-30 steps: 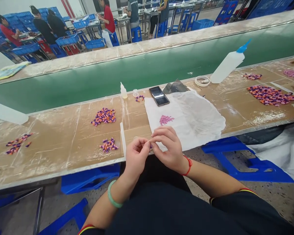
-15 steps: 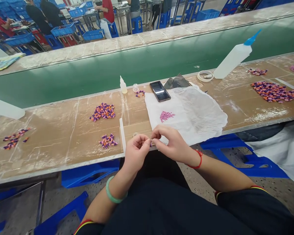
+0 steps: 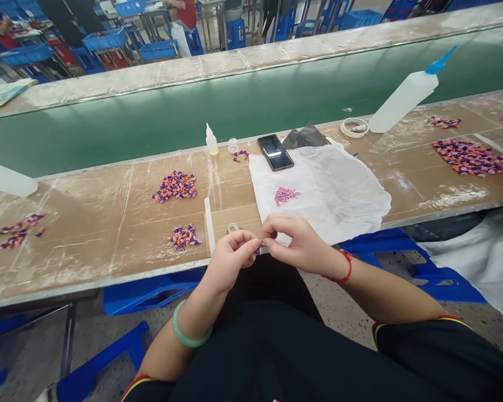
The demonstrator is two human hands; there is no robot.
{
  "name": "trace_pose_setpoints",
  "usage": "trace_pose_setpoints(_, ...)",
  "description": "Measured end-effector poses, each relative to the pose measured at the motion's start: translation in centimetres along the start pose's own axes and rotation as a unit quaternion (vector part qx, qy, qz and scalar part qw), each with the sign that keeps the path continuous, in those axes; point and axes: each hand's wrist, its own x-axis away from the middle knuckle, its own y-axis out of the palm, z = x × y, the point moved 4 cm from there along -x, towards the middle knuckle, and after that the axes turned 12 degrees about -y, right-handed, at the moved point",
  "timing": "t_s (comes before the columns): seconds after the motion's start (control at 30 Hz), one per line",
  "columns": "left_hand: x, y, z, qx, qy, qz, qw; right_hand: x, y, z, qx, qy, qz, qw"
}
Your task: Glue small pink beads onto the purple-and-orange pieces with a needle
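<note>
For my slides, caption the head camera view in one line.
Left hand and right hand pinch a tiny piece at the table edge, near a white sheet bearing pink beads.

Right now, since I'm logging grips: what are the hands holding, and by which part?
The left hand and right hand pinch one tiny piece between them, each from its own side; it is too small to tell which part.

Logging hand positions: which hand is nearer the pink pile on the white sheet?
Right. The right hand is on the near side of the pink pile; the left hand is farther, down and to its left. Their fingers meet on a small piece.
</note>
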Motion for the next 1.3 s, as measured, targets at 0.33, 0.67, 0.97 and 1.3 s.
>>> trace_pose_setpoints(0.33, -0.5, -0.2, -0.4, 0.056, -0.033, -0.018, 0.998, -0.1, 0.6, -1.1, 0.244, -0.224, -0.069, 0.941)
trace_pose_setpoints(0.67, 3.0, -0.3, 2.3, -0.246, 0.339, 0.195, 0.887, -0.1, 1.2, -0.3, -0.194, 0.179, 0.013, 0.964)
trace_pose_setpoints(0.97, 3.4, -0.3, 2.6, -0.298, 0.441, 0.217, 0.819, -0.4, 2.1, -0.1, -0.219, 0.223, 0.032, 0.949)
trace_pose_setpoints(1.3, 2.0, -2.8, 0.8, -0.101, 0.3, 0.158, 0.935, -1.3, 2.1, 0.1, -0.214, 0.193, 0.008, 0.957)
